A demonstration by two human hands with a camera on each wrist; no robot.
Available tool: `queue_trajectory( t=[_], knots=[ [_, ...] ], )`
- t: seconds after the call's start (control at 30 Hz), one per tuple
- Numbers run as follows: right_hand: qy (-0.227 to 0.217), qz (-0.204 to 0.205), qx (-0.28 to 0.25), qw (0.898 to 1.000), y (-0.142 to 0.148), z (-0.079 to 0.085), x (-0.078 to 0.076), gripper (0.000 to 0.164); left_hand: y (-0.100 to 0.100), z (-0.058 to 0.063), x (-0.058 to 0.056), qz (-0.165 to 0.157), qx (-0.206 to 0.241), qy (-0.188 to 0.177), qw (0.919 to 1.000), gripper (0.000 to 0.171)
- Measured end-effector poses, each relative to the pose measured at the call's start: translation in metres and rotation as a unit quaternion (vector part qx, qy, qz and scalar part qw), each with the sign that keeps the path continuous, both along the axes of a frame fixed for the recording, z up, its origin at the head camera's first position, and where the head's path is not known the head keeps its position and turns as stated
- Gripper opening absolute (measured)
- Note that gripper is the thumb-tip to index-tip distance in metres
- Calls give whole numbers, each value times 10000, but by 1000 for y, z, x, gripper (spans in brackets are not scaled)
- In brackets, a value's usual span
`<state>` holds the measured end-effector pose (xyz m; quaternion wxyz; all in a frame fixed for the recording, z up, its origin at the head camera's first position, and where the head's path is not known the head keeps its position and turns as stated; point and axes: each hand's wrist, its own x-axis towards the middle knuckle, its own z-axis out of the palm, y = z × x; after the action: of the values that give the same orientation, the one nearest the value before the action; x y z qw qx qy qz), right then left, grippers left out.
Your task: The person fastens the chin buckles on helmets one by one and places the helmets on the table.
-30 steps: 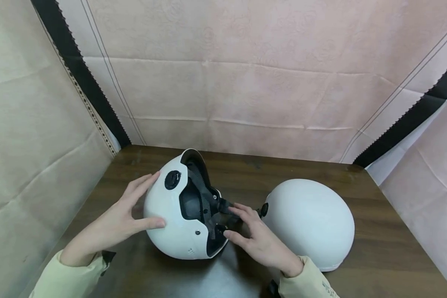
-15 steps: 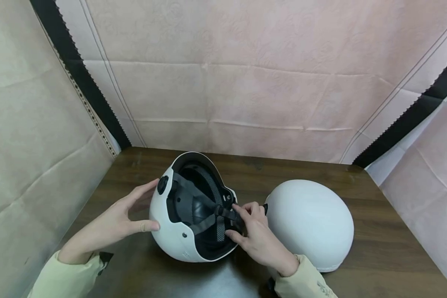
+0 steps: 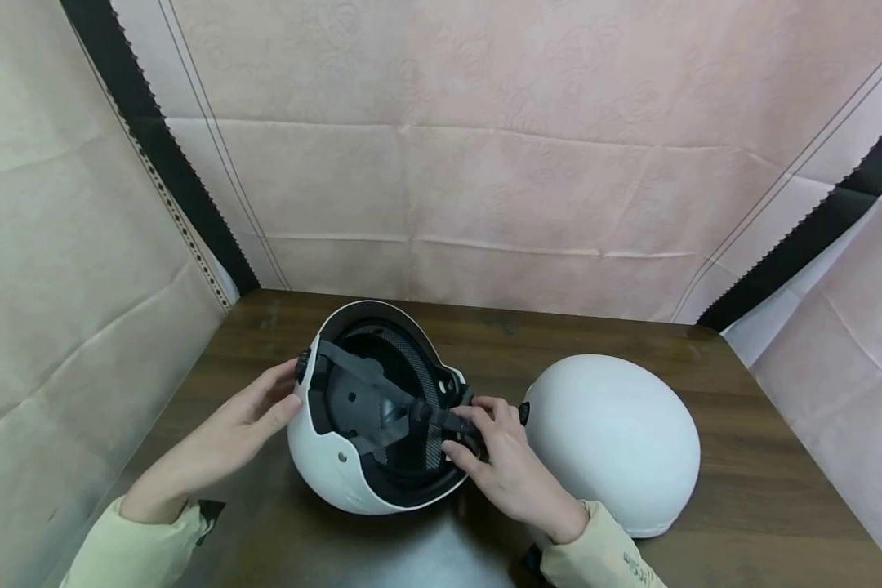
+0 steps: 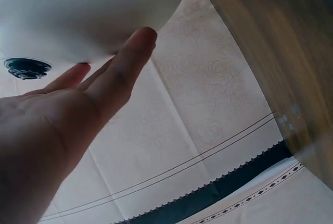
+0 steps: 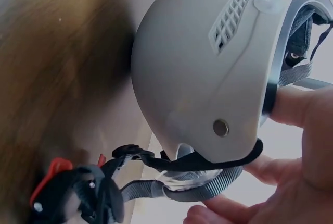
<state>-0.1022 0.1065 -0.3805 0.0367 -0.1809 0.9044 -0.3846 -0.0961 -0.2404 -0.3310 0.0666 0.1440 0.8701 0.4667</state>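
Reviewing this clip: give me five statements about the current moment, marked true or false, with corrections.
1. The left helmet and the right helmet are both white. True.
2. The left helmet's opening faces straight down. False: it faces the head camera, showing the black lining.
3. The left hand touches the left helmet's outer shell. True.
4. The right hand rests on the right helmet's dome. False: it is at the left helmet's rim.
5. A red piece shows in the right wrist view. True.
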Motion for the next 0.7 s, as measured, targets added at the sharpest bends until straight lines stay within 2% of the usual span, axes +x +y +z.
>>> queue_trajectory(
  t=[0.33, 0.5, 0.7],
  knots=[
    [-388, 130, -547, 9977, 4, 6, 0, 25, 2, 1, 2, 239, 44, -69, 9997, 66],
    [-619, 142, -728, 9953, 6, 7, -1, 25, 3, 1, 0, 479, 30, -119, 9988, 69],
    [-894, 413, -1096, 9891, 7, 10, -2, 26, 1, 4, -1, 798, -52, -246, 9965, 76]
  ],
)
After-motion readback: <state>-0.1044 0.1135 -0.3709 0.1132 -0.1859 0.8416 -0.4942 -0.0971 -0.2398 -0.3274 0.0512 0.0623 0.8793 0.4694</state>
